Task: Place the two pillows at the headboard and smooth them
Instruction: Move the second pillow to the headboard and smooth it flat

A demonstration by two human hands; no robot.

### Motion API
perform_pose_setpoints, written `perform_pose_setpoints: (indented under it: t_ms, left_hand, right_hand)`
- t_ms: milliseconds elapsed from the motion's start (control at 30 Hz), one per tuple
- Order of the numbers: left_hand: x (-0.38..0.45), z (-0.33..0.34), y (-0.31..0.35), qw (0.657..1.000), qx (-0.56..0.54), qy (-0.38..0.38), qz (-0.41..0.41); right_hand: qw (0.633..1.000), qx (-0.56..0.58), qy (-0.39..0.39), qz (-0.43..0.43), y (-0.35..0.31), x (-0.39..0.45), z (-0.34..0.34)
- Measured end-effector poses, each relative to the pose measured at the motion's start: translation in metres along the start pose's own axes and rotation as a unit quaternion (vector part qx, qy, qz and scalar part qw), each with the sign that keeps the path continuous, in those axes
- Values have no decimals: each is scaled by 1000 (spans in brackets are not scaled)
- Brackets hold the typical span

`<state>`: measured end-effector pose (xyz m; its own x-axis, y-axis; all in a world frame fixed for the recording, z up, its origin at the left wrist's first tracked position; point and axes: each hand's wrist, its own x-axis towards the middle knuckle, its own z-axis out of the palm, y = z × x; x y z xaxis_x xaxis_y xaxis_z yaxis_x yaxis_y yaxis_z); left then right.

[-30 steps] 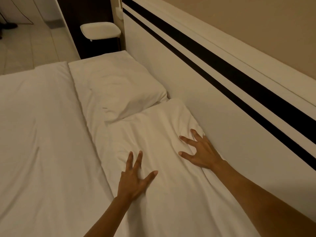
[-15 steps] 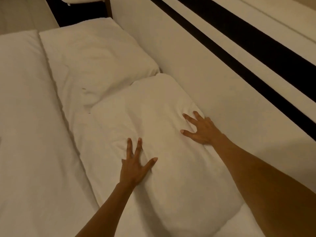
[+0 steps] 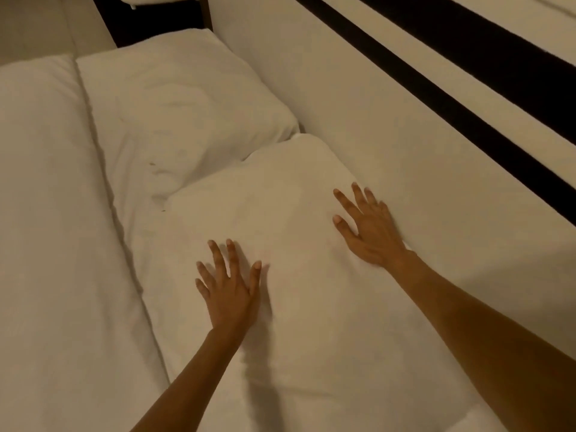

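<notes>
Pillows lie side by side on the bed, both against the headboard (image 3: 358,98): the far pillow (image 3: 184,101) up by the corner and the near pillow (image 3: 280,244) under our hands. Our left hand (image 3: 230,291) and right hand (image 3: 371,232) rest flat on it, fingers spread wide, holding nothing. We think it is soft, light and squishy, so we press gently on top and take it by the corners.

— Where do we look from?
— From the head camera, our only view: forward and down along both forearms, close over the near pillow (image 3: 280,307).
— Which way do we face?
— Along the headboard (image 3: 389,126), which runs up our right; the bed (image 3: 46,244) fills our left.
</notes>
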<state>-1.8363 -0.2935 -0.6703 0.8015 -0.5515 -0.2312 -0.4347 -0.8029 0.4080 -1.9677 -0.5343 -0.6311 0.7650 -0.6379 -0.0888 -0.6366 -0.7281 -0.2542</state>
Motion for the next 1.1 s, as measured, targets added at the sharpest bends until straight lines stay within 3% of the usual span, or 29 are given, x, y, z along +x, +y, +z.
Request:
perform_pose_setpoints:
  t_ms: [233,433,500,600,667,800,933,1000,1100]
  left_hand:
    - [84,-26,34,994,-6,90,57]
    - [124,-40,54,980,-67,171,74]
    - [128,-24,47,981,-82,161,76]
    - [117,18,15,993,-51,58,89]
    - [116,34,-4,995,-50,25,79]
    - [128,21,-17,999,-35,13,36]
    - [129,1,-40,999,26,-20,-26]
    - [123,-10,-36,999,29,-3,-41]
    - [96,-15,3,997,-36,65,5]
  right_hand:
    - [995,31,56,-71,-46,61,-10]
    - [981,57,163,-92,-84,114,-15]
    - [983,76,154,-72,-84,116,8]
    - [999,26,21,-35,-61,94,66]
    - [1000,-1,-2,-25,-48,90,85]
    - [1000,-1,-8,-8,-38,99,70]
    - [995,-17,-50,79,-5,91,44]
    - [995,-4,-22,101,1,87,27]
    - [993,44,87,60,-16,74,9]
